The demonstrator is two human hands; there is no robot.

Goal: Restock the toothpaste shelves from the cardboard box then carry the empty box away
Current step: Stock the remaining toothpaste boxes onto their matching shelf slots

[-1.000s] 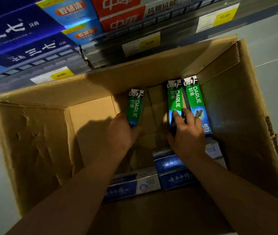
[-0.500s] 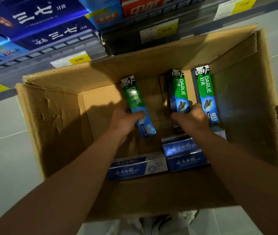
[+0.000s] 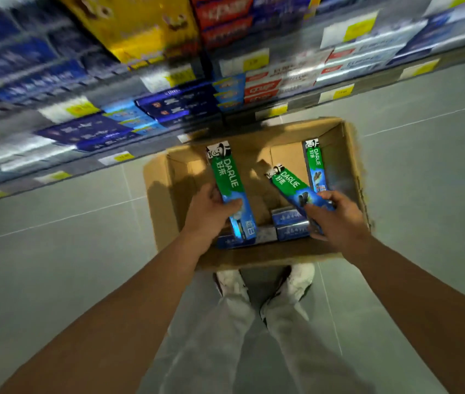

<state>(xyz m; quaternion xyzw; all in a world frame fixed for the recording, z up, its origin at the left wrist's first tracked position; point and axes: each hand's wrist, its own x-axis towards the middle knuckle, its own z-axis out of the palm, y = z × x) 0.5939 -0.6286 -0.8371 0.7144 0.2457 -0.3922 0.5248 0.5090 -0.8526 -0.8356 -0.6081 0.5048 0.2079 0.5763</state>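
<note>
while the cardboard box [image 3: 163, 200] sits open on the grey floor [image 3: 55, 265] below the shelves [image 3: 168, 89], both hands are over it, each with a green and blue darlie toothpaste carton. the left hand [image 3: 207, 216] grips the left carton [image 3: 232, 191] near its lower, blue end, thumb across the front face and fingers curled behind it, so the carton stands almost upright with its top end reaching past the far wall of the box. the right hand [image 3: 336, 220] holds the right carton [image 3: 296, 191] at its blue end, fingers curled round it from above, and the carton is tilted with its top leaning to the left. a third darlie carton [image 3: 315, 166] stands on end against the right inner wall, touched by neither hand. blue and white cartons [image 3: 289, 224] lie flat on the bottom of the box near the front wall. the shelves are blurred, with blue, red and yellow packs and yellow price tags [image 3: 255, 62]. white shoes [image 3: 234, 282] and pale trousers show just in front of the box.
</note>
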